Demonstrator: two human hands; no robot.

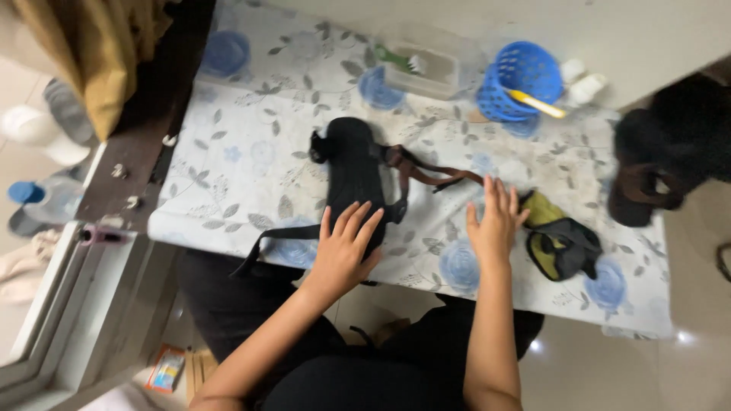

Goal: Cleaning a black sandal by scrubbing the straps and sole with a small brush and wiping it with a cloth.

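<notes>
Left hand (343,247) is flat on the counter (228,167), fingers spread wide, palm down on the near end of the long black fabric garment (354,171), pressing rather than gripping, nothing closed in it. That garment lies stretched lengthwise across the middle of the floral-print cloth that covers the counter, one black strap (266,247) trailing off the near edge to the left. Brown straps (426,171) run out from its right side, towards the right hand.

Right hand (495,221) is open too, fingers straight and together, resting on the cloth just beside the olive-green and black fabric piece (560,243), which sits bunched near the counter's front edge. Fingertips appear to touch the olive edge, though I cannot tell for certain. Its grip is wide, holding nothing.

Further back: a blue plastic mesh basket (521,80) with a yellow-handled tool (537,103) lying across it, and a clear rectangular plastic tub (422,65) with a green-handled brush (400,59) on it. A dark brown and black bag (666,160) sits off the right end of the counter. A blue bottle cap (24,192) shows low on the left.
</notes>
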